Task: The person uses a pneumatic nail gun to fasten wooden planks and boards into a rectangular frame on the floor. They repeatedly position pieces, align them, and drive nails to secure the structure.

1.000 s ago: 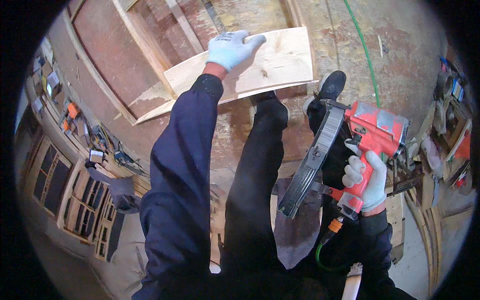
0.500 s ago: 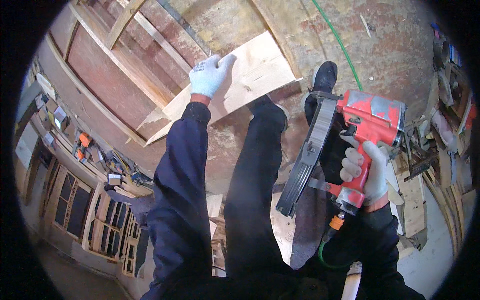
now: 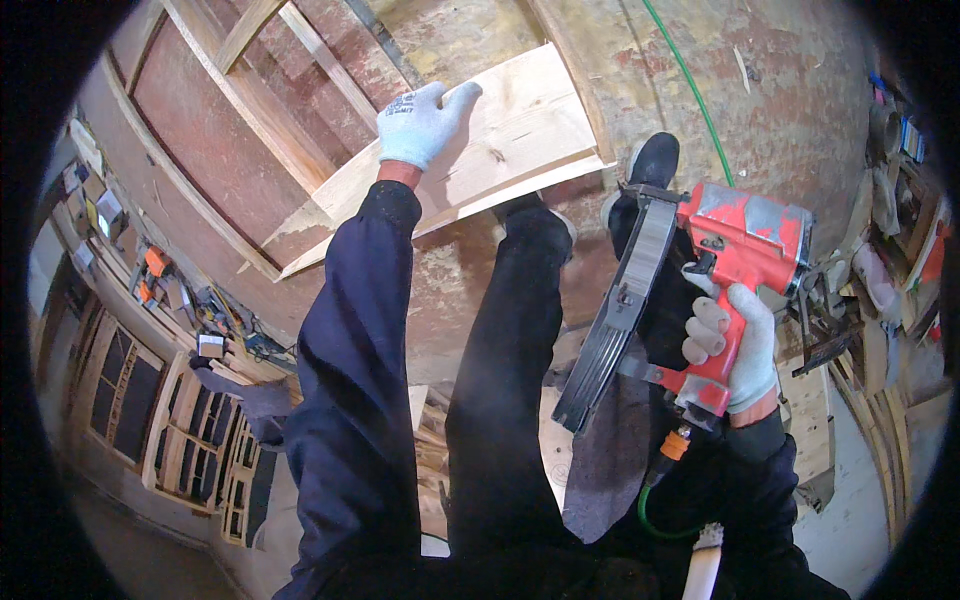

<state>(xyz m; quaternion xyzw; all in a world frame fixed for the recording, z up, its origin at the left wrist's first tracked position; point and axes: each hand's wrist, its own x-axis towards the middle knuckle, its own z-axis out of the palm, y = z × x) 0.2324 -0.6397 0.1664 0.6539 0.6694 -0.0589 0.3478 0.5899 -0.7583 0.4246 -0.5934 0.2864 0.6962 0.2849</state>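
My left hand (image 3: 420, 125), in a white glove, grips the far edge of a pale wooden board (image 3: 520, 130), fingers over that edge and thumb on its face. The board lies aslant against a wooden frame; its right end meets a long batten (image 3: 575, 75). My right hand (image 3: 735, 345), gloved too, is wrapped round the handle of a red nail gun (image 3: 745, 235). Its long dark magazine (image 3: 620, 310) slants down to the left, and its nose is beside my shoe, apart from the board. An orange fitting (image 3: 674, 443) joins a green air hose at the handle's base.
Slats of the frame (image 3: 245, 105) run across the worn reddish-brown surface at upper left. A green hose (image 3: 690, 80) crosses it at upper right. Tools and scraps (image 3: 190, 305) line the left edge; pallets (image 3: 190, 430) stand beyond. Wood strips (image 3: 880, 430) lie at right.
The view has shifted slightly. The board's near edge shows more of its thickness, and its right end sits a little farther right. Both hands keep their holds.
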